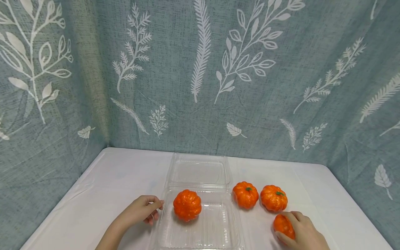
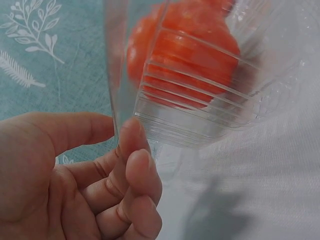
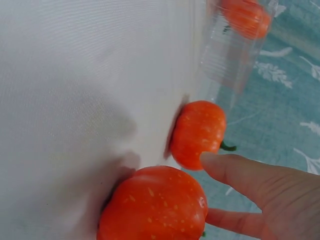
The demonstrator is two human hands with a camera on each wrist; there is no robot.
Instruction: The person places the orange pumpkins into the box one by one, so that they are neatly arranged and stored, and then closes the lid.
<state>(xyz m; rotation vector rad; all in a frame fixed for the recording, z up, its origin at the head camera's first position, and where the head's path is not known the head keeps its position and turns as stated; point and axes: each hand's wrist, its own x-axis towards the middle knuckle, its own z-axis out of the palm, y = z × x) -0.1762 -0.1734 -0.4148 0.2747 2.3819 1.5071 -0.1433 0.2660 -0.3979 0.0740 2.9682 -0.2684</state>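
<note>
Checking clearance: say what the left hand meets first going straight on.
First the clear container, whose edge the left hand seems to pinch; beyond it, probably the pumpkin inside, though depth is hard to judge.

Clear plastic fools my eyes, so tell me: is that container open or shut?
Open: the clear container has its lid laid back on the far side, and the orange pumpkin inside sits uncovered.

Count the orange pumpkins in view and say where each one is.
4 pumpkins: one in the clear plastic container, one on the white tabletop just right of it, one farther right, and one partly hidden by the right hand.
</note>
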